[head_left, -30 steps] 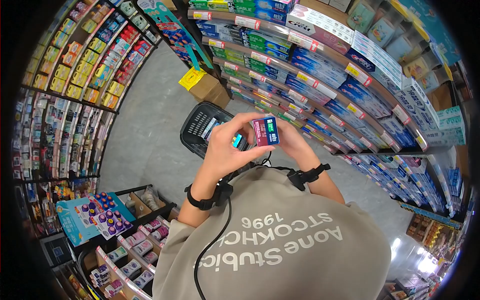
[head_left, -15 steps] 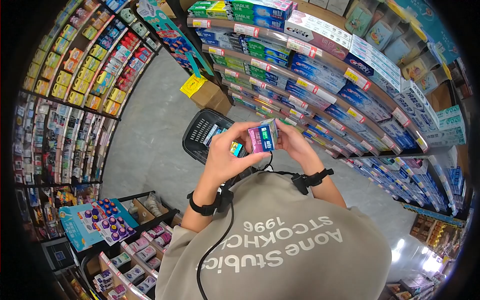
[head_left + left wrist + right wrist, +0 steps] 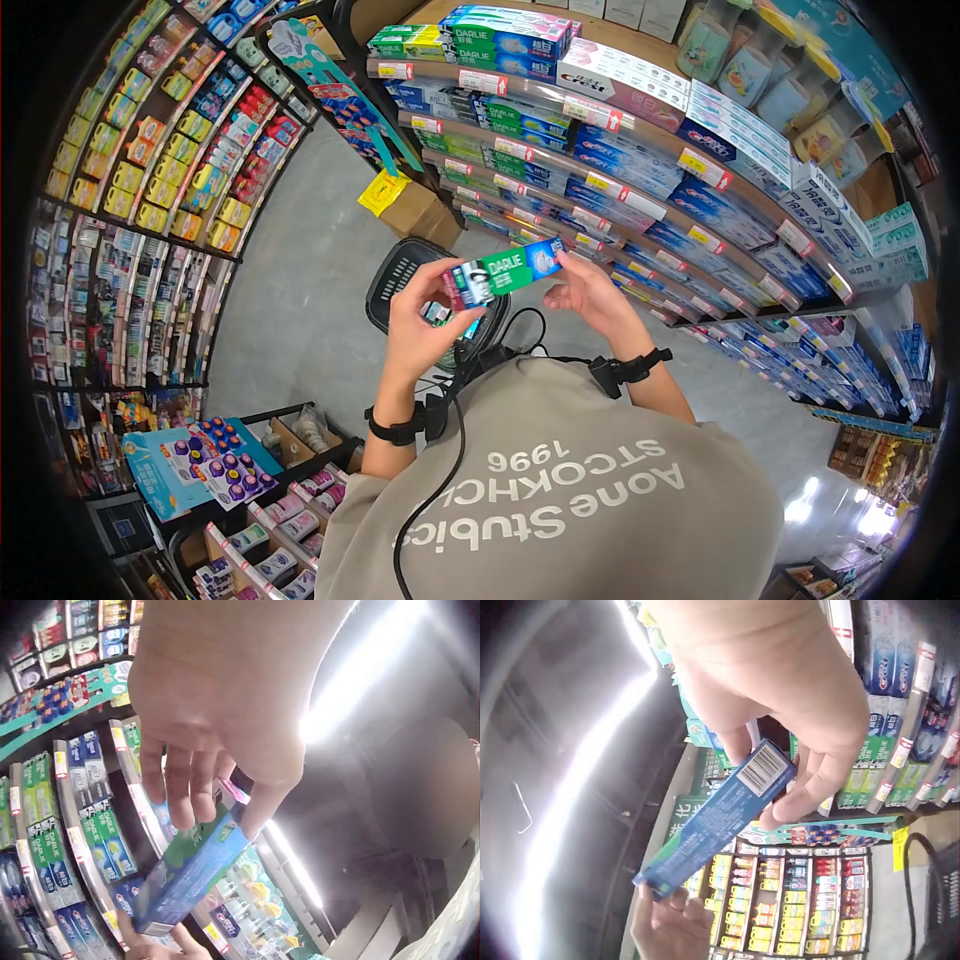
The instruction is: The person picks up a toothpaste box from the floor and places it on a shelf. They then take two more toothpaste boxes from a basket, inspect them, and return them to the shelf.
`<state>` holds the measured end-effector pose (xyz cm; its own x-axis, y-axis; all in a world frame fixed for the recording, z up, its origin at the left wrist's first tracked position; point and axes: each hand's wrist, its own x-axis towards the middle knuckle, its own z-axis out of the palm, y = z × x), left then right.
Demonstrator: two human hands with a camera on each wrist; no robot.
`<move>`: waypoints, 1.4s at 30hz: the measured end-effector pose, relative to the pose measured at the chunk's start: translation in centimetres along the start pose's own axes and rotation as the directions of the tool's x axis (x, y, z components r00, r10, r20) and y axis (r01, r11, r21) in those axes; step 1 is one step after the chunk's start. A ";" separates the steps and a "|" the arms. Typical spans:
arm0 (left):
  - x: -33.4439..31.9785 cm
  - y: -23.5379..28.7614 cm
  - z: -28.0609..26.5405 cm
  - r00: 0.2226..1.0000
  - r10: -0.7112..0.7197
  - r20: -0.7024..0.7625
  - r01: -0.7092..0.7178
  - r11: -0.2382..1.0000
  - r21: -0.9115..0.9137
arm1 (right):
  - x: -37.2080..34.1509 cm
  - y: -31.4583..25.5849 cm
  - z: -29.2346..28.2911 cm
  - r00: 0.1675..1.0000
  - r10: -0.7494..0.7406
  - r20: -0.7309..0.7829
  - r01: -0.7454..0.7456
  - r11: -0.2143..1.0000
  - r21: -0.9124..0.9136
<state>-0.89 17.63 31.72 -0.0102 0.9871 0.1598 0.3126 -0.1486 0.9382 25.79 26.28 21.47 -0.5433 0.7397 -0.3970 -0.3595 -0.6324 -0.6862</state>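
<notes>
A long Darlie toothpaste box (image 3: 520,267), green and blue on its front, is held between both hands above the shopping basket. My left hand (image 3: 415,318) grips its left end, the thumb below and the fingers above. At the other end, my right hand (image 3: 598,302) pinches the blue corner. In the left wrist view the box (image 3: 196,862) slants down from the left thumb and fingers to the right fingertips. The right wrist view shows its blue printed side (image 3: 720,821) with a barcode near the right hand. Inside the black basket (image 3: 398,272) lie packaged items, partly hidden by the left hand.
Tiered shelves of toothpaste boxes (image 3: 625,150) curve along the right, with clear-packed cups (image 3: 755,75) on top. A cardboard box (image 3: 425,215) with a yellow sheet stands on the floor beyond the basket. Shelves of bottles (image 3: 125,175) line the left; a display rack (image 3: 210,460) stands lower left.
The toothpaste box has turned from end-on, so its long green-and-blue front now faces up. The right hand has shifted right, away from the left hand, to the box's far end.
</notes>
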 end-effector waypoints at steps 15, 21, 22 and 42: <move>-1.6 -6.4 -0.8 0.948 -0.317 -0.036 0.292 0.906 -0.308 | -5.4 -4.4 10.6 0.807 -0.544 0.230 0.577 0.643 -0.504; -2.0 -7.5 -0.9 0.941 -0.335 0.046 0.336 0.912 -0.237 | -5.2 -2.9 12.3 0.693 -0.617 0.373 0.705 0.471 -0.531; -2.1 -7.7 -0.9 0.938 -0.342 0.052 0.345 0.911 -0.228 | -5.4 -3.0 12.6 0.675 -0.625 0.391 0.717 0.432 -0.548; -2.9 -7.6 -0.7 0.900 -0.377 0.219 0.415 0.896 -0.160 | -4.9 -2.1 11.2 0.652 -0.601 0.462 0.738 0.367 -0.566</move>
<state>-3.91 15.85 24.29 0.0813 0.9573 -0.2775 0.1241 0.2665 0.9558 20.76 21.40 31.66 -0.4889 0.7563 0.4347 -0.1041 0.4442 -0.8898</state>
